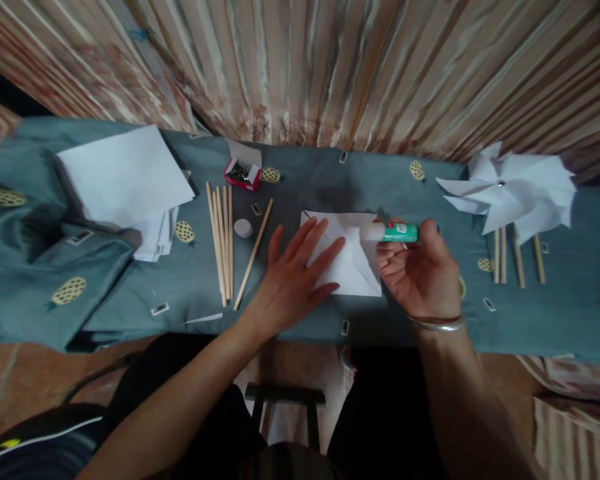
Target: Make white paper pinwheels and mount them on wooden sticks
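Observation:
A square sheet of white paper point(353, 267) with cuts or folds in it lies on the cloth in front of me. My left hand point(297, 273) rests on its left part, fingers spread flat. My right hand point(420, 273) grips a green glue stick point(400, 232), its pale end pointing left over the paper's right side. Left of the paper lie a single wooden stick point(253, 253) and a round white cap point(243, 229). Several more wooden sticks point(220, 243) lie side by side farther left.
Stacked white paper sheets point(127, 173) lie at the left. A small red box point(243, 175) of metal pieces stands open at the back. White paper pinwheels point(520, 190) on sticks lie at the right. A striped curtain point(300, 73) hangs behind the cloth-covered table point(300, 327).

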A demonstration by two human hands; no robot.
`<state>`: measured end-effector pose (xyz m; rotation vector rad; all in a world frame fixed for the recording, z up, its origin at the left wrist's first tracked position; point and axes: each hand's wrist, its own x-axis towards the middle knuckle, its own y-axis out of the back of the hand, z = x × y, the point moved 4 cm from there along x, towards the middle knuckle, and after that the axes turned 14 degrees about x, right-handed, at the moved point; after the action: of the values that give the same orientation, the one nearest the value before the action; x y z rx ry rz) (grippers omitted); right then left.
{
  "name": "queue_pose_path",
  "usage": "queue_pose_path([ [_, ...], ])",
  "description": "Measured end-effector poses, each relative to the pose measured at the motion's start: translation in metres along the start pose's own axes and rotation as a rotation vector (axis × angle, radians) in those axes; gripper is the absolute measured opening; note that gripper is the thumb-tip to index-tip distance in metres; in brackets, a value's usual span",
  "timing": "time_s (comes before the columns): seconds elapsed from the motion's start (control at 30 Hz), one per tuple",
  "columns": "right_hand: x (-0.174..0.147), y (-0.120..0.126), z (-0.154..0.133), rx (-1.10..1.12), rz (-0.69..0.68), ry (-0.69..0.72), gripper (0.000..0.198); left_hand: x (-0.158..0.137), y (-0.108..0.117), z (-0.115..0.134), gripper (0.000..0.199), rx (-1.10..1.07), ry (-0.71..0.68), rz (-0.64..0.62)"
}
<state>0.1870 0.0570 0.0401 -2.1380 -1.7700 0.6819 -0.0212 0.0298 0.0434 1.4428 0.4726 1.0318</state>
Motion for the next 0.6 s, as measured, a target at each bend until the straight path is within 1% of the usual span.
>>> queue_pose_path([
  [0.03,-0.002,-0.001,0.001,0.008,-0.004,-0.008,0.030,-0.001,0.008,-0.013,0.054,0.025,0.056,0.054],
  [0.1,-0.005,-0.003,0.003,0.043,0.002,-0.038,0.028,-0.005,0.022,-0.045,0.048,0.094,0.226,0.120],
  [0.17,-0.008,-0.005,0.006,0.103,0.008,-0.083,0.026,-0.011,0.030,-0.074,0.045,0.154,0.355,0.107],
  [0.2,-0.010,-0.007,0.008,0.136,0.006,-0.104,0.025,-0.014,0.030,-0.086,0.041,0.143,0.369,0.060],
  [0.27,-0.012,-0.011,0.013,0.193,-0.001,-0.140,0.022,-0.018,0.029,-0.100,0.037,0.071,0.374,-0.016],
  [0.3,-0.014,-0.013,0.015,0.213,0.001,-0.155,0.021,-0.019,0.028,-0.104,0.035,0.031,0.387,-0.025],
  [0.37,-0.016,-0.017,0.019,0.236,0.008,-0.182,0.022,-0.019,0.029,-0.105,0.033,-0.070,0.452,0.021],
  [0.43,-0.018,-0.020,0.022,0.245,-0.004,-0.207,0.024,-0.018,0.031,-0.098,0.030,-0.257,0.571,0.122],
  [0.47,-0.019,-0.021,0.023,0.243,-0.020,-0.219,0.024,-0.018,0.030,-0.092,0.029,-0.403,0.641,0.172],
  [0.5,-0.021,-0.023,0.024,0.239,-0.039,-0.231,0.024,-0.018,0.027,-0.084,0.029,-0.604,0.711,0.196],
  [0.57,-0.023,-0.026,0.025,0.234,-0.068,-0.247,0.022,-0.016,0.018,-0.064,0.032,-1.061,0.786,0.169],
  [0.6,-0.025,-0.027,0.025,0.236,-0.076,-0.252,0.022,-0.015,0.014,-0.053,0.032,-1.232,0.812,0.146],
])
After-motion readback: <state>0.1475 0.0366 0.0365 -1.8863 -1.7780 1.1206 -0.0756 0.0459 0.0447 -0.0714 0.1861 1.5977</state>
